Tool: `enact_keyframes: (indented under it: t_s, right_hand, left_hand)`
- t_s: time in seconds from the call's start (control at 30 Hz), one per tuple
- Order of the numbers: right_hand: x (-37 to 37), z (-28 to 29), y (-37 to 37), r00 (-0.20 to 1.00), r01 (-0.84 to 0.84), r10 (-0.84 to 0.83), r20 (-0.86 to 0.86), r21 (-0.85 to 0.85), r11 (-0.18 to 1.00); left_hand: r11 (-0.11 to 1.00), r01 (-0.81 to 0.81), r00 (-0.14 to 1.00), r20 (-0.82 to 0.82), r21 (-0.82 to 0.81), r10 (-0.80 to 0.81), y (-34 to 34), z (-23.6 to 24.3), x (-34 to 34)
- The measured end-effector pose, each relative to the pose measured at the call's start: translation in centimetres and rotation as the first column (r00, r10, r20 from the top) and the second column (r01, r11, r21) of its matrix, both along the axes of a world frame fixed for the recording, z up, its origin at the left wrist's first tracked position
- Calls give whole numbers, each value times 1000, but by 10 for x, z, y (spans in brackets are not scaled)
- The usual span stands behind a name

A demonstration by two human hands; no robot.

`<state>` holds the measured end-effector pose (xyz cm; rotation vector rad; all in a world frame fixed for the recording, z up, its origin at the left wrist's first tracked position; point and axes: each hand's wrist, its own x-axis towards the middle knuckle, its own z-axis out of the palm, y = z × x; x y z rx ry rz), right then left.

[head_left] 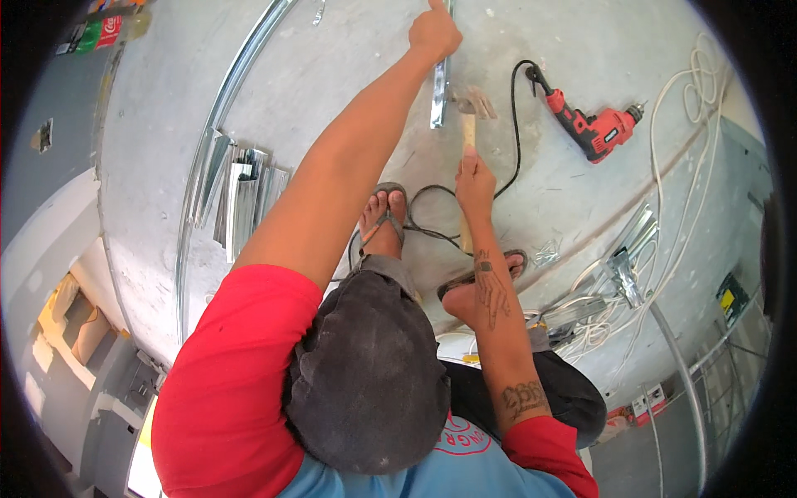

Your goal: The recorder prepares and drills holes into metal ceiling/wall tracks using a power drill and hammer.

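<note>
My left hand (435, 35) is stretched far forward, closed over a narrow shiny metal channel (439, 98) on the concrete floor, with one finger extended along it. The channel's near end shows below my hand, while its far end runs out at the top edge. My right hand (476, 184) is wrapped round the wooden handle of a hammer (469, 130). The hammer's head is smeared by motion and sits just right of the channel's near end. Both my feet, in flip-flops, are on the floor between my arms and the channel.
A red and black corded drill (594, 129) lies at the right, its black cord looping toward my feet. Cut metal channels (241, 195) are piled at the left beside a long metal track (217, 108). White cable (656, 174) and more metal pieces (627, 270) lie at the right.
</note>
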<state>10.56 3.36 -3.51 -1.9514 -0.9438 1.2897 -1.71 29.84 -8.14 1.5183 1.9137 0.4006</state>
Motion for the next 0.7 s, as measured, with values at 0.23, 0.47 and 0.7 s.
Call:
enact_keyframes:
  t_s: [0.23,0.47,0.7]
  right_hand:
    - [-12,4,-7,997,66,-69,16,144,987]
    - [-4,14,4,995,-83,77,64,100,991]
    - [2,10,5,939,-181,153,308,63,981]
  left_hand:
    - [1000,2,1000,10,-20,-2,-2,-4,-3]
    - [999,1,1000,20,-35,0,-1,-9,-6]
    - [1000,2,1000,15,-7,-1,-1,-6,1]
